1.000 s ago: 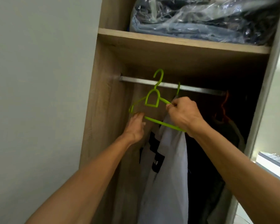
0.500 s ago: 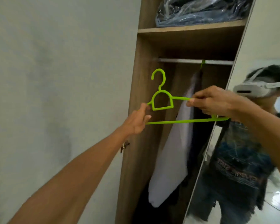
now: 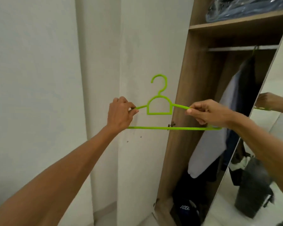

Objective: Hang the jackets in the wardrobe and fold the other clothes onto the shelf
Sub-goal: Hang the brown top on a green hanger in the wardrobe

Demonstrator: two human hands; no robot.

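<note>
Both hands pinch the bare green hanger (image 3: pixel 159 113), left hand (image 3: pixel 121 113) and right hand (image 3: pixel 207 114) each on a shoulder arm, level, just outside the wardrobe (image 3: pixel 178 95). Likely light, thin, springy plastic; shoulder grips suit.

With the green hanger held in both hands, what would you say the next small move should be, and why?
Probably carry the green hanger to a jacket out of view: left hand and right hand grip its shoulders, it carries no garment and is off the rail.
</note>
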